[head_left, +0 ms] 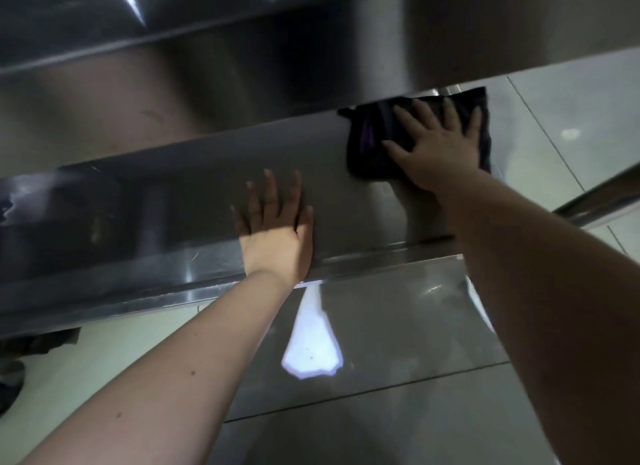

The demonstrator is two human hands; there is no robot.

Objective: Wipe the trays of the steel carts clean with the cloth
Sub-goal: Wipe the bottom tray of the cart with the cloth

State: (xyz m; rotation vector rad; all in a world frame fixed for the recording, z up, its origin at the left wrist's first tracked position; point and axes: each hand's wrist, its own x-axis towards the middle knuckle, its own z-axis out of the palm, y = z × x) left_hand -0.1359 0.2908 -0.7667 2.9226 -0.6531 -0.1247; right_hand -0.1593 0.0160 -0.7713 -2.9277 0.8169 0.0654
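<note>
Brushed steel tray [194,174]: flat, smooth, dull grey, with a raised folded lip along the near edge and streaky glints toward the left. Above it on the far side, a second steel shelf [173,18], glossier, blurred, overhanging.

On the tray's far right end, a dark cloth [367,149]: soft, bunched into a rough square, black with a purple streak near its left side, lying against the metal. Pressed down on it, the right hand [440,149], fingers straight and spread wide, palm on the fabric, nothing curled round it.

Near the middle of the tray, just inside the near lip, the left hand [277,232]: laid flat on bare steel, fingers straight and slightly apart, holding nothing, well apart from the cloth.

To the right, a round polished steel tube [599,198], slanting. Below and nearer, glossy pale floor tiles [398,326] with dark grout lines and a bright white reflection. At the near left under the lip, something dark and blurred [41,341], not identifiable.
</note>
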